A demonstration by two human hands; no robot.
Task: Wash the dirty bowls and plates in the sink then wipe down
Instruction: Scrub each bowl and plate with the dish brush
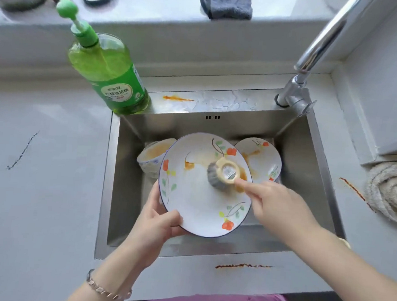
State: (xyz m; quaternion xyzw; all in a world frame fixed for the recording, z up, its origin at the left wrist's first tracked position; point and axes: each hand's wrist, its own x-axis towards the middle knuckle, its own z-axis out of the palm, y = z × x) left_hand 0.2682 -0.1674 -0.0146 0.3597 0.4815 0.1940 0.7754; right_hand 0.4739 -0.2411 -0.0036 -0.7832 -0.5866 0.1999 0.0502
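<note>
Over the steel sink my left hand grips the lower left rim of a white flowered plate, tilted toward me and smeared with orange sauce. My right hand holds the cream handle of a grey scrubbing brush; its wire head presses on the middle of the plate. Behind the plate lie a dirty bowl on the left and a second flowered dish on the right, both streaked with sauce.
A green dish-soap bottle stands at the sink's back left corner. The tap rises at the back right. A coiled cloth lies on the right counter, a grey rag on the ledge. Sauce streaks mark the counter.
</note>
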